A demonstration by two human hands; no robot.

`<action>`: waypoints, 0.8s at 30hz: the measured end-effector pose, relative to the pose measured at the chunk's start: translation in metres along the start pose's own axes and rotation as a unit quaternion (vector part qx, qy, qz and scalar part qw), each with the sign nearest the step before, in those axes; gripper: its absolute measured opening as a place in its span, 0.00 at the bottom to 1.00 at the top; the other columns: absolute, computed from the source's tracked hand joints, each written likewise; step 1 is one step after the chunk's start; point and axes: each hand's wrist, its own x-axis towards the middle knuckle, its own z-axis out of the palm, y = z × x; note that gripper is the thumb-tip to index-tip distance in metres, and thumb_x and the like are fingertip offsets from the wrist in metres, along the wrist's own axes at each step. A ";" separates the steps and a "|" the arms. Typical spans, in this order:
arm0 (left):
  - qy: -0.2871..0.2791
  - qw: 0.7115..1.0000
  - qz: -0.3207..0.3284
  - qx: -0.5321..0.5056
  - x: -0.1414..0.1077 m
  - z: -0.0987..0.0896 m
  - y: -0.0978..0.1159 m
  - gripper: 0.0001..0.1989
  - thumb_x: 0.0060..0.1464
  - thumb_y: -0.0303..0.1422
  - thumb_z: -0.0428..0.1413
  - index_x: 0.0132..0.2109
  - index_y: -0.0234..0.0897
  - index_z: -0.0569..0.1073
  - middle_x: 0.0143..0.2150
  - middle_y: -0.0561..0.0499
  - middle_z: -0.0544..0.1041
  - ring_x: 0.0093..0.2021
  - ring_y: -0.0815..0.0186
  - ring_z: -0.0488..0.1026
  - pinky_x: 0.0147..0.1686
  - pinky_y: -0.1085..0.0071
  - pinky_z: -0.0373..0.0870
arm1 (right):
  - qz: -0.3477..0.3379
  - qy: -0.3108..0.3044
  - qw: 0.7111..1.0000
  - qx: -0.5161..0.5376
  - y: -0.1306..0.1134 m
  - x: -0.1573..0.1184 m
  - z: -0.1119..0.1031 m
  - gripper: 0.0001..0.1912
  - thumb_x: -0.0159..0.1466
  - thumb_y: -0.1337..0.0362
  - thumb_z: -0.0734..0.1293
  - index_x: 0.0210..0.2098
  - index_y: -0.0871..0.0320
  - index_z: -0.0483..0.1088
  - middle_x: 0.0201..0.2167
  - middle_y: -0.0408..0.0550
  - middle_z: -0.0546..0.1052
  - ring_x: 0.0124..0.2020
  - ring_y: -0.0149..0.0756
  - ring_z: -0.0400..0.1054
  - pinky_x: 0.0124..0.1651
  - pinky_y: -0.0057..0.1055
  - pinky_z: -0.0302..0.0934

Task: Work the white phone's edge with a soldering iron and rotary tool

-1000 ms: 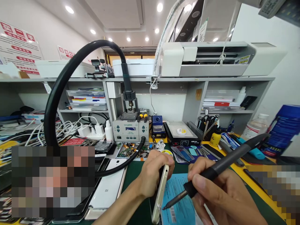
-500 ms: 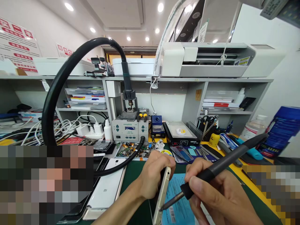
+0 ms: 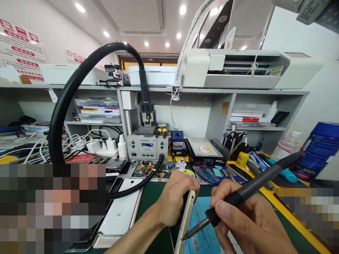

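Observation:
A phone (image 3: 186,218) with a gold-coloured edge stands on its side, gripped near its top by my left hand (image 3: 177,197). My right hand (image 3: 243,220) holds a black soldering iron (image 3: 242,193) like a pen, its handle pointing up to the right. The iron's dark tip meets the phone's edge near the bottom of the view. Beneath them lies a blue sheet (image 3: 205,220) with print on it. The phone's face is mostly hidden by its steep angle.
A white phone (image 3: 120,211) lies on the left under a thick black hose (image 3: 57,116). Behind are a grey hot-air station (image 3: 147,150), a tray of small parts (image 3: 140,170) and a flat heating plate (image 3: 205,148). Tools and a bottle (image 3: 288,144) crowd the right.
The view has shifted slightly. Both hands, the phone and the iron keep nearly the same places relative to one another, with the tip still at the phone's edge.

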 end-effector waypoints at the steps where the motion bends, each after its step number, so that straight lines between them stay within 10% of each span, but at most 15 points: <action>1: 0.000 1.000 -0.001 0.001 0.000 0.000 0.000 0.23 0.60 0.35 0.47 0.17 0.44 0.53 0.17 0.58 0.50 0.21 0.67 0.51 0.26 0.62 0.50 | 0.000 -0.003 1.000 -0.003 0.000 0.000 0.000 0.26 0.60 0.44 0.80 0.32 0.59 0.72 0.18 0.38 0.69 0.13 0.24 0.65 0.16 0.18 0.51; 24: 0.000 0.999 0.008 0.044 -0.002 -0.002 -0.005 0.21 0.61 0.34 0.45 0.19 0.44 0.52 0.17 0.58 0.53 0.22 0.68 0.53 0.28 0.64 0.52 | -0.014 0.025 0.999 0.016 -0.001 -0.001 0.002 0.26 0.59 0.45 0.81 0.30 0.59 0.70 0.20 0.38 0.71 0.12 0.21 0.65 0.16 0.17 0.51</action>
